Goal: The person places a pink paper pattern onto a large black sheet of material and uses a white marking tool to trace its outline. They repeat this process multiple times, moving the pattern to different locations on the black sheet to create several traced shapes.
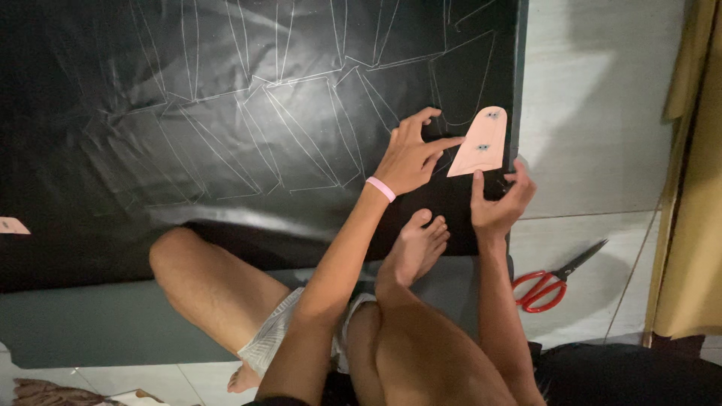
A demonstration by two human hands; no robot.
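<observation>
Black sheet [226,113]: mostly chalk-outlined, right edge pending | pink template [480,143]: flat near right edge | left hand [410,154]: fingers spread, pinning template | right hand [500,199]: curled at its lower edge, contents unclear | red scissors [553,282]: on floor, unused

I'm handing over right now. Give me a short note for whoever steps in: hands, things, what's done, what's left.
Left hand: fingertips pressing the pink template flat on the black sheet.
Right hand: at the template's lower edge; whether it holds a marker cannot be told.
Template sits at the sheet's right edge. Red scissors lie on the floor to the right, untouched.
Done: many chalk outlines drawn across the sheet.
Left: no outline shows around the template's present spot; nothing is cut.
</observation>
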